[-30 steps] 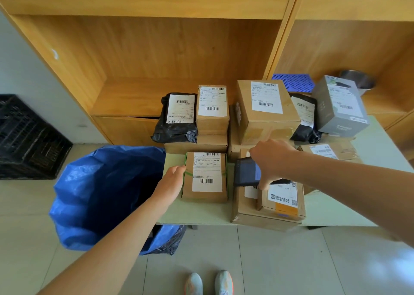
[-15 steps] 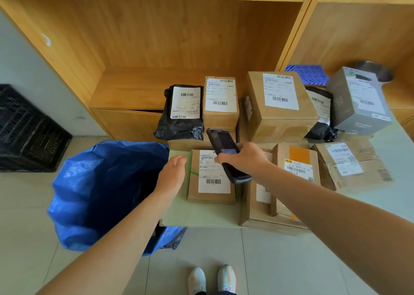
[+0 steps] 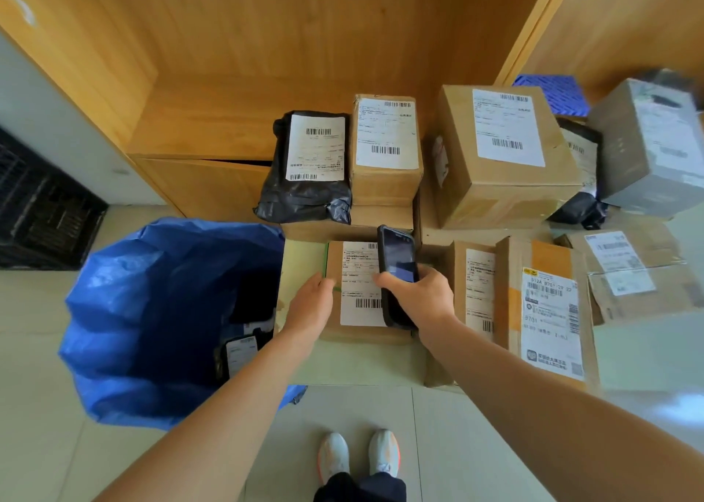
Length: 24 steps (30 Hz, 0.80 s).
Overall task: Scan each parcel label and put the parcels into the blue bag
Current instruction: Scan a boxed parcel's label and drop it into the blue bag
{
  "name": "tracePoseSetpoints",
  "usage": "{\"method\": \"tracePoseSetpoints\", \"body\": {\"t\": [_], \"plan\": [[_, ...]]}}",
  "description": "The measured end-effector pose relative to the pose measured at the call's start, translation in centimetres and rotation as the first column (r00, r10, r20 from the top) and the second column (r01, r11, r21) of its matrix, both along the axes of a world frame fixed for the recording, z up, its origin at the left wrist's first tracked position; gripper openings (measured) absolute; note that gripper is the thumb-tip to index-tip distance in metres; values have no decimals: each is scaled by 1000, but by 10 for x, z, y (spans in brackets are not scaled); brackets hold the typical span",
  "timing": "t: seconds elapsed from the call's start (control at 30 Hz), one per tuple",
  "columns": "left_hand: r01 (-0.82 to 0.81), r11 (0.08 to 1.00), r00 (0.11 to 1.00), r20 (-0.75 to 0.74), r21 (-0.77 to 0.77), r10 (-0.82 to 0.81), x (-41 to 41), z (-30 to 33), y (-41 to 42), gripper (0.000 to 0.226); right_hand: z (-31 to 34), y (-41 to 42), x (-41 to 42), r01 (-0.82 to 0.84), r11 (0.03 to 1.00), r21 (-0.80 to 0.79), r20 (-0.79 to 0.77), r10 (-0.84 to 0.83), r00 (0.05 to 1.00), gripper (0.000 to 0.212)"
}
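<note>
The small parcel [image 3: 360, 288] lay on the worktop [image 3: 365, 364] beside the blue bag [image 3: 152, 311], left hand [image 3: 310, 307] resting on its edge, while the right hand [image 3: 415, 296], gripping the scanner [image 3: 398, 265], had swung over its label, so scanning looked imminent.

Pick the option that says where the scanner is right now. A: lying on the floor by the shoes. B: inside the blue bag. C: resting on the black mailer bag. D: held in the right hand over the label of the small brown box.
D: the right hand grips the scanner above the small brown box, partly covering its label, while the left hand rests on the box's left edge.
</note>
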State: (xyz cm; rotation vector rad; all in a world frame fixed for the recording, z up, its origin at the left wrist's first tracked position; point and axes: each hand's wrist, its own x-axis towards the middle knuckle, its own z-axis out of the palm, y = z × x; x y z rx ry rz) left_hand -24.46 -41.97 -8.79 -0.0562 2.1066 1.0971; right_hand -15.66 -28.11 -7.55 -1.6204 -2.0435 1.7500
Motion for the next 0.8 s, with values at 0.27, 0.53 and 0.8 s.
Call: {"method": "tracePoseSetpoints", "body": {"t": [0.27,0.53,0.8], "plan": [[-154,988,988,7,-14,154,-12,12,-34,50,20,-12,-5,-139,990,-10,-37,138,990,45],[-316,948,947,-44,23,317,-25,49,-113,35,29,-78,-48,-297,955,1,-76,296,952,38],[-460,886,886,-40,60,462,-68,43,-208,35,27,-164,-109,-405,914,-32,-80,401,912,36]]}}
